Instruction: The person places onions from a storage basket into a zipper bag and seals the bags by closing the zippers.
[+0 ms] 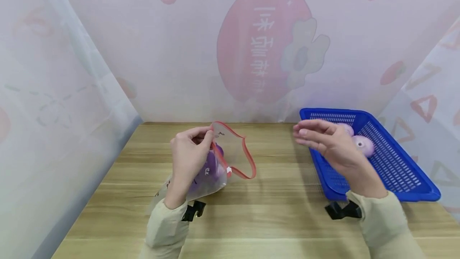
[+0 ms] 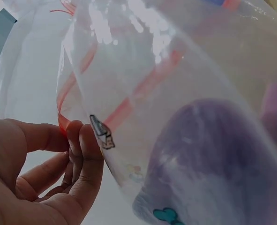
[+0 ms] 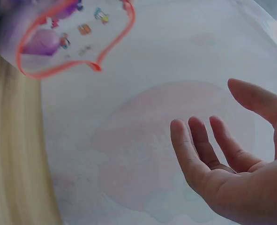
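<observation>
My left hand [image 1: 187, 157] pinches the red-edged rim of a clear plastic bag [image 1: 234, 144] between thumb and fingers. The bag's mouth gapes toward the right, and small printed figures dot its film. Inside it lie rounded purple things [image 1: 215, 168]; through the film in the left wrist view, a large purple one [image 2: 218, 164] shows, its kind unclear. My right hand [image 1: 332, 144] is in the air over the near-left side of a blue basket [image 1: 399, 153], fingers loosely bent and holding nothing, as the right wrist view confirms. Two round pale purple things [image 1: 363, 146] sit in the basket.
A wood-grain tabletop [image 1: 273, 219] lies beneath everything. Pale printed sheets with strawberry patterns [image 1: 179, 71] form walls at the back and both sides. The basket stands close to the right wall.
</observation>
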Demonstrator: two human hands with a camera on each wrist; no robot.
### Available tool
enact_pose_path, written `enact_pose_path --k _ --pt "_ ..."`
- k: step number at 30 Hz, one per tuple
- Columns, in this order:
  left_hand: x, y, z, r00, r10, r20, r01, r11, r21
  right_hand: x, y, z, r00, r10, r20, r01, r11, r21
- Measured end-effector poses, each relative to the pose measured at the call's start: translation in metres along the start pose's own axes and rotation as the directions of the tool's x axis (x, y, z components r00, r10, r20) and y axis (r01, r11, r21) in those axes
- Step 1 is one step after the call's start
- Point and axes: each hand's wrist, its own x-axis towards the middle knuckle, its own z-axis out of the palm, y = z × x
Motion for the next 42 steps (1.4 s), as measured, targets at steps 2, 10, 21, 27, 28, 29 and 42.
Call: enact_pose_path --k 2,10,21,27,28,29,42 --pt "0.000 0.000 0.000 1.000 -0.002 0.005 0.002 1.000 0.000 0.003 -0.014 -0.010 1.000 -0.014 0.021 0.013 0.999 0.030" --pt "0.001 0.001 0.003 1.000 0.002 0.003 -0.002 1.000 0.023 0.026 -0.045 -0.071 0.999 -0.021 0.035 0.014 0.986 0.167" --pt "0.000 0.000 0.006 1.000 -0.004 0.024 0.003 0.999 0.039 0.037 -0.032 -0.163 0.994 0.112 -0.001 -0.111 0.993 0.044" --pt "-0.001 0.000 0.004 1.000 -0.008 0.022 0.007 1.000 0.022 0.042 -0.023 -0.187 0.986 0.150 0.075 -0.151 0.989 0.004" --pt "-0.001 0.000 0.003 1.000 -0.009 0.022 0.009 1.000 0.018 0.042 -0.021 -0.190 0.983 0.159 0.093 -0.159 0.987 -0.002" --pt "-0.002 0.000 0.002 1.000 -0.010 0.021 0.010 1.000 0.017 0.042 -0.019 -0.192 0.980 0.168 0.104 -0.168 0.986 -0.007" --pt "-0.005 0.000 0.002 1.000 -0.015 0.027 0.014 0.999 0.032 0.039 -0.005 -0.219 0.949 0.314 -0.008 -0.310 0.933 -0.182"
